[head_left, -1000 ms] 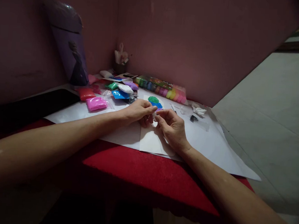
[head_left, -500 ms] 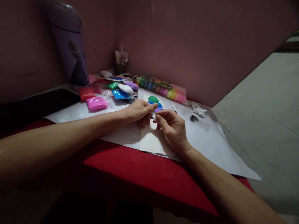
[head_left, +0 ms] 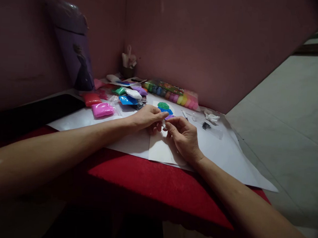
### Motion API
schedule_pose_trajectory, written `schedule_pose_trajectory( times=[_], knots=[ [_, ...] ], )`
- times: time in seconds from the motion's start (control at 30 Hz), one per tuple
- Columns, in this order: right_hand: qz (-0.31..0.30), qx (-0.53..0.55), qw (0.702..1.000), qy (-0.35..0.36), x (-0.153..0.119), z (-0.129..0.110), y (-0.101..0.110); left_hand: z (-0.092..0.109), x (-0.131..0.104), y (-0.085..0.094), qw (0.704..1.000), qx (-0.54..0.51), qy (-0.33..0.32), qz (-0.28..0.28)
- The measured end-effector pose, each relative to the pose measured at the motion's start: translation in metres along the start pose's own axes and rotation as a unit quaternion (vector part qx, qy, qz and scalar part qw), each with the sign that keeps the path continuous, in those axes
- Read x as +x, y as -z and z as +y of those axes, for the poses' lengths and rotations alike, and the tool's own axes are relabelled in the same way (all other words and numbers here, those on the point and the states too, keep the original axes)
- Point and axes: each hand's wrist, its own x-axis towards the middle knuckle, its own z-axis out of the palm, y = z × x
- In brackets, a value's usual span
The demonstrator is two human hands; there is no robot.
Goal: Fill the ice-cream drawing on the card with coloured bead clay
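Note:
Between the fingertips of both hands is a small white lump of modelling clay (head_left: 163,124), mostly covered. My left hand (head_left: 148,117) pinches it from the left, thumb on top. From the right, my right hand (head_left: 185,138) has its thumb and fingers closed on it. Beneath them lies a sheet of drawing paper (head_left: 162,151). Toward its far end are patches of green clay (head_left: 163,105), blue clay (head_left: 165,111) and purple clay (head_left: 170,117), the nearer ones partly behind my fingers.
Left of the hands lie several clay packets, including a pink packet (head_left: 102,110) and a blue packet (head_left: 128,100). A long pack of coloured clay (head_left: 171,94) rests by the wall. On the right are a clear plastic sheet (head_left: 214,132) and crumpled white tissue (head_left: 211,116).
My fingers have shifted slightly around the white clay, and a little less of it shows. Both arms stay almost where they were; nothing else has moved.

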Motion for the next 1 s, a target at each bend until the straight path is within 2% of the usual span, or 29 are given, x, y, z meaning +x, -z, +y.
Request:
schedule_pose_trajectory(
  times=[0.43,1.0],
  knots=[
    [-0.035,-0.037,0.999,-0.011,-0.0008,-0.0026,0.0000,-0.0053,0.0028,0.0006,0.999,-0.028,-0.018,-0.009],
    [-0.047,-0.077,0.996,0.002,-0.0018,-0.0027,0.0005,-0.0038,0.0018,-0.0003,0.999,0.027,-0.020,-0.010]
  ],
)
